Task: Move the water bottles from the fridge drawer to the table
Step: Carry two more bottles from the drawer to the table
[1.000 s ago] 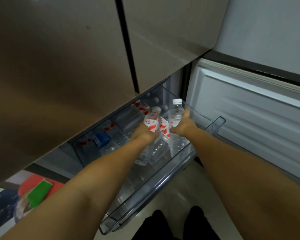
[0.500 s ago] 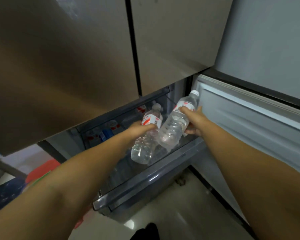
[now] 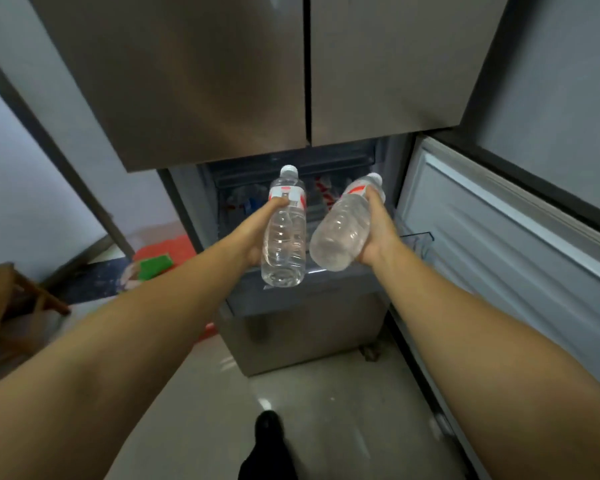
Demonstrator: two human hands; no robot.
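My left hand (image 3: pixel 257 233) grips a clear water bottle (image 3: pixel 285 237) with a red-and-white label and white cap, held nearly upright above the fridge drawer (image 3: pixel 291 299). My right hand (image 3: pixel 378 230) grips a second water bottle (image 3: pixel 340 233), tilted with its cap pointing up and to the right. Both bottles are lifted clear of the open drawer. More bottles with red labels (image 3: pixel 321 192) lie deep in the drawer, partly hidden behind the held ones.
Closed steel fridge doors (image 3: pixel 222 81) hang above the drawer. An open lower door (image 3: pixel 499 244) with white lining stands on the right. A red-and-green item (image 3: pixel 156 261) lies on the floor left, beside a wooden chair (image 3: pixel 0 299). My foot (image 3: pixel 269 445) stands on pale tiles.
Both hands have lifted their bottles up and out of the drawer and drawn them back toward me. The view has pulled away from the fridge and tilted up.
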